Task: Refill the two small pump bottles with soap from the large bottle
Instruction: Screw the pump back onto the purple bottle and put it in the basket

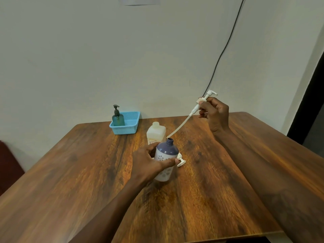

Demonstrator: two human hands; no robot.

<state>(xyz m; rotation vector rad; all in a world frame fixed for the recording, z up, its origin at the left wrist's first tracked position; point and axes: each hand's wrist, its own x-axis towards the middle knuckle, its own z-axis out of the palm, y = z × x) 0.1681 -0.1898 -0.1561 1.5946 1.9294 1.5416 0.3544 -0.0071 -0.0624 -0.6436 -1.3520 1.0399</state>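
Left hand (149, 160) grips purple bottle (166, 158), mid-table (70, 172); right hand (214, 111) holds pump (201, 104) aloft.

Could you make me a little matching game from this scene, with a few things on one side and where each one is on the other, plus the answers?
Things:
1. green pump bottle
2. purple-topped bottle
3. long white pump
4. large cream bottle

Places:
A. held up in the right hand
B. standing in the blue basket
C. gripped by the left hand, neck open
D. standing on the table behind the held bottle

Pairs: 1-B, 2-C, 3-A, 4-D

Purple-white flowered bottle (166, 160) — blue basket (130, 128), wood-grain table (70, 172)
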